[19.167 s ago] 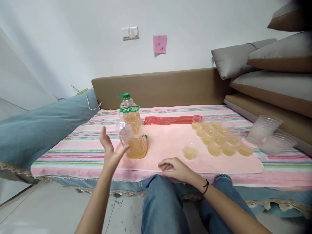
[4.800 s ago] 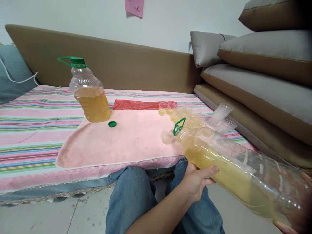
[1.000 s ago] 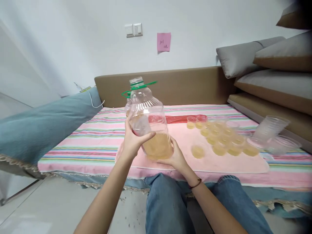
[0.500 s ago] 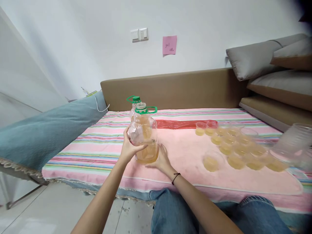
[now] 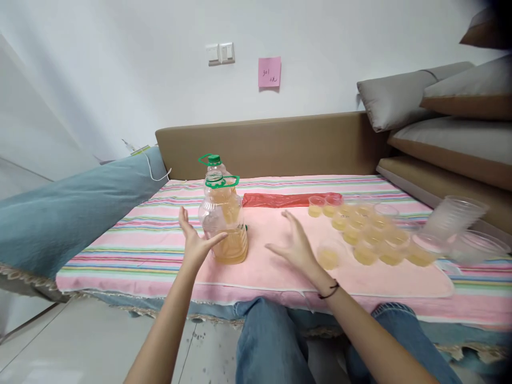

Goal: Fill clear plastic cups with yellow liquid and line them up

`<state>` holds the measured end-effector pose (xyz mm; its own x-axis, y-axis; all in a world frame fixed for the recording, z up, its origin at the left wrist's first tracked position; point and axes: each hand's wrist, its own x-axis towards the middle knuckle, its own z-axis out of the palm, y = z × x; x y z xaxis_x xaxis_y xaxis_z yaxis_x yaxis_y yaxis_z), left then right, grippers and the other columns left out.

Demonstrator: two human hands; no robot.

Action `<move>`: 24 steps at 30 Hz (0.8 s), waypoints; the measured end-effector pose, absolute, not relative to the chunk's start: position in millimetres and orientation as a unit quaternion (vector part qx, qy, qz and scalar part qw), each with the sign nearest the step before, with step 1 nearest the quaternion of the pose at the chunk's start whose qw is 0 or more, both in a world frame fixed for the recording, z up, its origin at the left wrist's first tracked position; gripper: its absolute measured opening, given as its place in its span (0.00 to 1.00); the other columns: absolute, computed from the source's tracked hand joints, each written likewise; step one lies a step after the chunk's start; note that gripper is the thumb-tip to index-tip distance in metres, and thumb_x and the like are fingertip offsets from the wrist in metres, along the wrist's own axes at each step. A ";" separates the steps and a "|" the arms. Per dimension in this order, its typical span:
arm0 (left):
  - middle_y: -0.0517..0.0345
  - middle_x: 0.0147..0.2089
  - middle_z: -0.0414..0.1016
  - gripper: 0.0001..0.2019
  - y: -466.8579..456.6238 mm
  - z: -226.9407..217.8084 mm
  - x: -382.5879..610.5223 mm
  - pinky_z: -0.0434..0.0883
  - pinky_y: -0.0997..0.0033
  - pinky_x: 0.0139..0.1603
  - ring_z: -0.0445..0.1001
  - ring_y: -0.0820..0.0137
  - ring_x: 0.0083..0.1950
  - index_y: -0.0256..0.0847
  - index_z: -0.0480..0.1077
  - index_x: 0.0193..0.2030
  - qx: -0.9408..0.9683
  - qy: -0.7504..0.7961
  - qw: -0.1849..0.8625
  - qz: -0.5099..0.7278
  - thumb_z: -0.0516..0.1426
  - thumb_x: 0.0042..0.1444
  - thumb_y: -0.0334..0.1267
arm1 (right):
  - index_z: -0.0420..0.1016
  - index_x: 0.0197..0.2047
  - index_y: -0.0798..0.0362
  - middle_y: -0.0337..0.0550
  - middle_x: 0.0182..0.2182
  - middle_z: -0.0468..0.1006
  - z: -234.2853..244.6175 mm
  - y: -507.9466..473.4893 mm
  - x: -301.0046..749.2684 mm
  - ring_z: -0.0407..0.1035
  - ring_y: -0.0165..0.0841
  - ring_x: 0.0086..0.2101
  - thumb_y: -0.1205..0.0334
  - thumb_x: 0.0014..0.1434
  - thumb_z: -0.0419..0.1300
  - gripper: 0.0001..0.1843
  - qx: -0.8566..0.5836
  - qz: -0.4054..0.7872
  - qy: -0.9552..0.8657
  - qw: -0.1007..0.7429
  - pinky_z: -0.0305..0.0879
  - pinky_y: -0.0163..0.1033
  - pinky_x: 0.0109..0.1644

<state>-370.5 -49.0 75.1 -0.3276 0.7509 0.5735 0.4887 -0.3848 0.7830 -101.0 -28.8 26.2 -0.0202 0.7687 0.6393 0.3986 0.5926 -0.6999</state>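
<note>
A clear plastic jug (image 5: 224,224) with a green neck ring and no cap stands on the pink towel (image 5: 280,266), partly full of yellow liquid. My left hand (image 5: 194,242) is open just left of it, thumb almost touching its side. My right hand (image 5: 298,245) is open with fingers spread, a short way right of the jug and holding nothing. A second, capped jug (image 5: 213,164) stands right behind the first. One small filled cup (image 5: 328,257) sits alone beside my right hand.
Several small cups of yellow liquid (image 5: 372,234) cluster on the towel's right half. Stacked empty cups (image 5: 454,216) lie at the far right. A red plastic bag (image 5: 292,199) lies behind the towel. A blue bolster (image 5: 76,213) is at left, sofa cushions (image 5: 440,128) at right.
Both hands held the uncapped jug a second ago, lowered it onto the towel, and have now let go and opened, the right hand pulling away to the right.
</note>
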 end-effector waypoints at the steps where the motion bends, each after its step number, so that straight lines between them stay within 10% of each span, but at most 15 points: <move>1: 0.43 0.75 0.32 0.65 -56.2 77.0 -361.0 0.40 0.43 0.73 0.35 0.51 0.76 0.52 0.36 0.71 0.567 0.542 0.048 0.619 0.73 0.32 0.47 | 0.58 0.64 0.55 0.55 0.61 0.62 35.0 -34.6 -81.0 0.57 0.44 0.61 0.48 0.50 0.71 0.45 -0.414 0.147 -0.675 0.593 0.55 0.53 0.66; 6: 0.46 0.71 0.49 0.47 -89.2 74.4 -275.9 0.44 0.45 0.73 0.43 0.53 0.75 0.49 0.49 0.67 0.616 0.439 -0.094 0.648 0.69 0.44 0.39 | 0.68 0.55 0.53 0.50 0.55 0.70 42.0 -69.1 4.0 0.64 0.40 0.56 0.53 0.57 0.66 0.26 -0.420 0.120 -0.556 0.707 0.57 0.51 0.65; 11: 0.46 0.61 0.67 0.29 -84.6 42.9 -180.5 0.68 0.52 0.59 0.67 0.58 0.62 0.46 0.58 0.58 0.700 0.431 0.194 0.536 0.63 0.50 0.34 | 0.70 0.46 0.54 0.52 0.47 0.74 7.5 -94.3 47.5 0.71 0.40 0.47 0.46 0.53 0.65 0.25 -0.506 0.207 -0.469 0.694 0.70 0.46 0.50; 15: 0.42 0.60 0.66 0.37 -65.0 21.2 -133.2 0.72 0.56 0.50 0.72 0.57 0.56 0.43 0.55 0.57 0.615 0.484 0.411 0.468 0.67 0.41 0.33 | 0.74 0.41 0.55 0.51 0.38 0.77 -7.1 -104.9 64.6 0.73 0.39 0.37 0.45 0.51 0.65 0.22 -0.536 0.266 -0.509 0.618 0.72 0.42 0.39; 24: 0.49 0.53 0.71 0.45 -33.3 -2.1 -104.6 0.70 0.60 0.49 0.74 0.62 0.51 0.44 0.50 0.61 0.675 0.481 0.388 0.403 0.68 0.37 0.32 | 0.75 0.38 0.56 0.49 0.34 0.78 -5.4 -118.3 78.5 0.73 0.39 0.34 0.48 0.53 0.61 0.19 -0.550 0.313 -0.547 0.548 0.72 0.38 0.34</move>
<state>-104.6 -33.3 -2.1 0.2126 0.9621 0.1706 0.3375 -0.2361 0.9112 78.5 -118.3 -5.4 0.2066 0.9446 0.2549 0.2592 0.1984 -0.9452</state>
